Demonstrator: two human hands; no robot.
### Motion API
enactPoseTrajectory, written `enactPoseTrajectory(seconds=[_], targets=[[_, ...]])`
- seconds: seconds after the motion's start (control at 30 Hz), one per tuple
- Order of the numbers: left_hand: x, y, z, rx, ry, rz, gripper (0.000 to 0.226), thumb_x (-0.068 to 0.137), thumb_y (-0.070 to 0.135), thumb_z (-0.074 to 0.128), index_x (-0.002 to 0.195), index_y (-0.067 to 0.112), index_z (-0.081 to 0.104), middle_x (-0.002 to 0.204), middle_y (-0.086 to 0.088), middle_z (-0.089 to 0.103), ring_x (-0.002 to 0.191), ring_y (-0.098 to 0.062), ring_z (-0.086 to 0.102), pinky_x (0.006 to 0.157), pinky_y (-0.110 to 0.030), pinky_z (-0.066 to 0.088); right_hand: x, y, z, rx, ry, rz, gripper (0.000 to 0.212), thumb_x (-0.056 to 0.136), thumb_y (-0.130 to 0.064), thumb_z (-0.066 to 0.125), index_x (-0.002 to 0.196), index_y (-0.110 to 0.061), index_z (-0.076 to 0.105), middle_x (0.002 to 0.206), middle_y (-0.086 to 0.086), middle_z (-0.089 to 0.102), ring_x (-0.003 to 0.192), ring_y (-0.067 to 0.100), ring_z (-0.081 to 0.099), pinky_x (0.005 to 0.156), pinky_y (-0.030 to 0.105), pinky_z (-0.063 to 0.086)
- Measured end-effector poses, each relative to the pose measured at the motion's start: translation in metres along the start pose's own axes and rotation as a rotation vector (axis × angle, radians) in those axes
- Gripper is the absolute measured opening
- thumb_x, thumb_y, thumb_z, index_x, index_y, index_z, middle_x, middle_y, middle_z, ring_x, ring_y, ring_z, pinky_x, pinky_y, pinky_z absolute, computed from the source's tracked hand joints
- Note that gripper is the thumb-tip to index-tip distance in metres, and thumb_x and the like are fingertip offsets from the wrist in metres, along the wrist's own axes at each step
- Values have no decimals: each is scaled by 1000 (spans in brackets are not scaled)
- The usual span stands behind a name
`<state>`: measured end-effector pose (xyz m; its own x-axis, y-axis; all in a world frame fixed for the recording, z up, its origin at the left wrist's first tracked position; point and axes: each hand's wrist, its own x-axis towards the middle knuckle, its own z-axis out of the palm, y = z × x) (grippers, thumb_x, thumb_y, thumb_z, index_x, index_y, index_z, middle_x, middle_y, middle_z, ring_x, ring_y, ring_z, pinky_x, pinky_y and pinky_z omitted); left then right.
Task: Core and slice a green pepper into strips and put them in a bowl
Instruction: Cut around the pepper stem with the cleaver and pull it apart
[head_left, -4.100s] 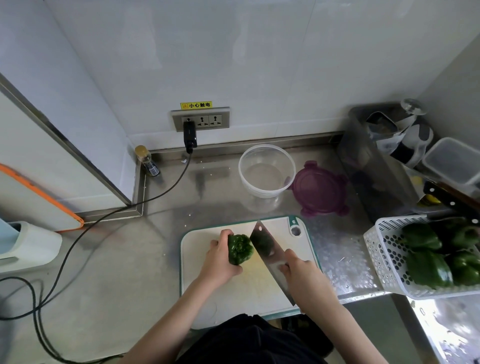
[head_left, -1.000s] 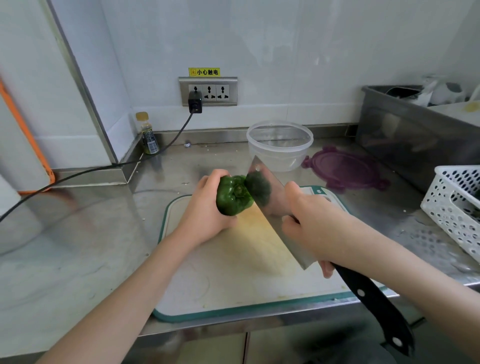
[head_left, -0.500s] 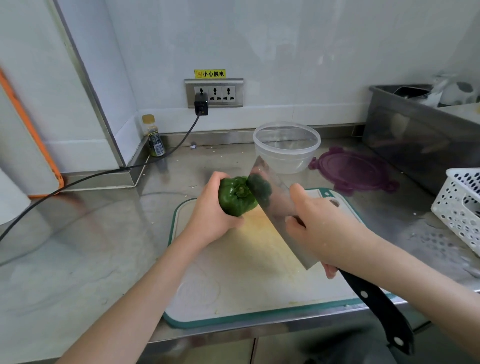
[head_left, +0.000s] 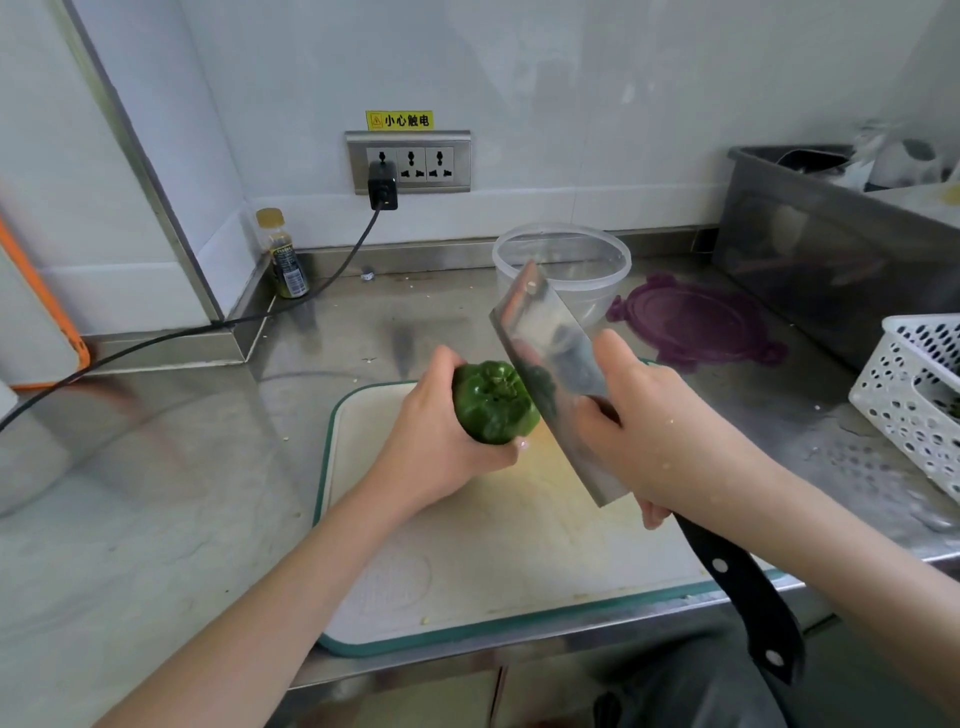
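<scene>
My left hand (head_left: 439, 447) grips a whole green pepper (head_left: 493, 402) above the far part of the white cutting board (head_left: 498, 551), its dimpled end turned toward me. My right hand (head_left: 649, 431) holds a cleaver (head_left: 553, 364) by the rear of its blade, fingers wrapped round the steel. The black handle (head_left: 748, 597) sticks out toward me. The blade's edge lies against the pepper's right side. A clear plastic bowl (head_left: 563, 270) stands behind the board and looks empty.
A purple lid (head_left: 696, 325) lies right of the bowl. A white perforated basket (head_left: 919, 400) sits at the right edge, a steel bin (head_left: 831, 254) behind it. A small bottle (head_left: 284, 254) and a black cable (head_left: 208, 327) occupy the back left counter.
The view has moved in closer. Both hands hold the pepper and cleaver much as before, with the blade tilted slightly more upright against the pepper.
</scene>
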<state>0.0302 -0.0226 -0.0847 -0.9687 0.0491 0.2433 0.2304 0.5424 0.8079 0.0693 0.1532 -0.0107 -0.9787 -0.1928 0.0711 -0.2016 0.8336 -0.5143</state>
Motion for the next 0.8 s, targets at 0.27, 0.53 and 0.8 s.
enactPoseTrajectory(seconds=[0.27, 0.53, 0.8], targets=[[0, -5, 4, -42, -19, 64, 60, 54, 20, 84, 87, 29, 35, 91, 1, 54, 84, -15, 54, 63, -22, 43, 8, -12, 3, 5, 4, -1, 15, 97, -15, 36, 84, -15, 28, 60, 10, 46, 23, 18, 44, 26, 26, 40], [2, -9, 5, -69, -54, 89, 60, 49, 17, 81, 87, 28, 35, 92, -3, 52, 86, -22, 53, 64, -27, 43, 10, -15, 11, -33, 73, -5, 25, 97, -13, 36, 77, -19, 23, 60, 8, 47, 24, 15, 42, 25, 34, 40], [3, -8, 2, -97, -58, 51, 60, 51, 12, 80, 88, 26, 35, 92, -2, 53, 84, -20, 54, 63, -28, 46, 9, -13, 22, -50, 97, -18, 21, 98, -15, 37, 85, -18, 21, 60, 4, 45, 37, 17, 43, 33, 33, 39]])
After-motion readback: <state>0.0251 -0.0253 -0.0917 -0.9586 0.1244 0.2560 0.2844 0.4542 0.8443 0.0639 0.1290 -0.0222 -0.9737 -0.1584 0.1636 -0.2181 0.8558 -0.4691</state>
